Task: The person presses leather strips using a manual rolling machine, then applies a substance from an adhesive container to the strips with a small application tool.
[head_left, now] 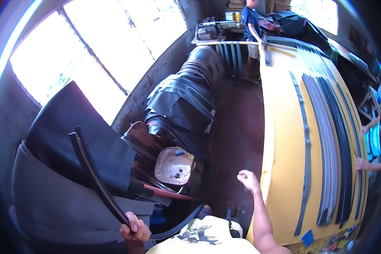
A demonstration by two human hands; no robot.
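My left hand (135, 227) is closed around a bundle of long black strips (95, 173). One end of the bundle sticks up to the left, and the other curves down beside my yellow shirt. My right hand (248, 180) is beside the near edge of the yellow-topped table (279, 169), its fingers curled in and nothing visible in them. On the table lie a single dark strip (306, 156), a group of grey strips (324, 152) and a group of black strips (340, 144), all lengthwise.
Large black sheets (76, 139) stand on my left, and a pile of dark sheets (180, 101) lies beyond. Near them is a worn chair (173, 166). A person in a dark shirt (250, 21) stands at the table's far end. Another person's hands (363, 164) touch strips at right.
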